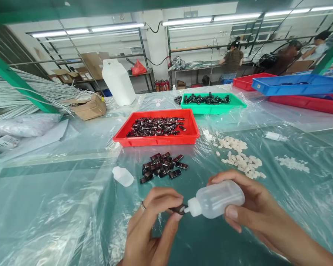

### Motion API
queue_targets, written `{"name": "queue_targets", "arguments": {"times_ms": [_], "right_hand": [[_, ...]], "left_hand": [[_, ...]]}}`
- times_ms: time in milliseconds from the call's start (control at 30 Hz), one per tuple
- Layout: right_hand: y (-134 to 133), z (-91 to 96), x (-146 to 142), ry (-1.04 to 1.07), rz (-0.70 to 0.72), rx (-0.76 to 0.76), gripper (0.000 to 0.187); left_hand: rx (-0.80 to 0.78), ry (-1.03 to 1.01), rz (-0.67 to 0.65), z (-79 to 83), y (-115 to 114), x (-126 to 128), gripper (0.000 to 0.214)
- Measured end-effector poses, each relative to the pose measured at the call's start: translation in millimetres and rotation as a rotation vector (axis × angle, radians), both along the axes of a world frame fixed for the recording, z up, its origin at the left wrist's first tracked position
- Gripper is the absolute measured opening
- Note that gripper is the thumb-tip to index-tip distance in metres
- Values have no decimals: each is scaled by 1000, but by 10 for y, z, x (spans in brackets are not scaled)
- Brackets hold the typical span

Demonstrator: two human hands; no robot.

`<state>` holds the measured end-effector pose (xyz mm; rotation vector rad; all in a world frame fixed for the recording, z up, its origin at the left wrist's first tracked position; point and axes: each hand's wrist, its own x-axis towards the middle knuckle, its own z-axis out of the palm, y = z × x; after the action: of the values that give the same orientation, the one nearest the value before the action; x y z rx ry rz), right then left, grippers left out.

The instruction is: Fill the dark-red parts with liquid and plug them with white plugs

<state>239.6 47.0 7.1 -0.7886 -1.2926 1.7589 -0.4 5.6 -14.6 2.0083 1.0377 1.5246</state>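
Note:
Between thumb and fingers, my left hand (152, 225) pinches a small dark plastic part (179, 209). My right hand (249, 203) is wrapped round a translucent squeeze bottle (218, 198), tilted on its side. The bottle's thin white nozzle (186, 210) points left and meets the end of the dark part. A loose pile of similar dark parts (162, 165) lies on the plastic-covered table beyond my hands. Left of that pile, a small white bottle (123, 176) lies flat. Small pale oval pieces (242, 159) are scattered beyond my right hand.
A red tray (158, 140) full of dark parts stands behind the pile, and a green tray (215, 108) behind it. White bits (292, 163) and a small bottle (275, 136) lie at right. Blue (302, 84) and red trays are stacked far right. A white jug (118, 83) stands back left.

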Motion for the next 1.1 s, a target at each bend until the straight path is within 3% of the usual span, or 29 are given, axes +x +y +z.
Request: {"name": "queue_targets", "arguments": {"times_ms": [200, 433, 667, 1100], "right_hand": [[-20, 29, 28, -138, -92, 157, 28], [-17, 42, 66, -301, -200, 455, 32], [-28, 132, 68, -363, -251, 529, 35], [-61, 82, 98, -408, -270, 658, 39]], "left_hand": [[12, 21, 0, 12, 13, 2, 41], [21, 31, -8, -3, 47, 4, 43], [5, 52, -4, -10, 51, 8, 45], [34, 79, -15, 2, 62, -12, 41]]}}
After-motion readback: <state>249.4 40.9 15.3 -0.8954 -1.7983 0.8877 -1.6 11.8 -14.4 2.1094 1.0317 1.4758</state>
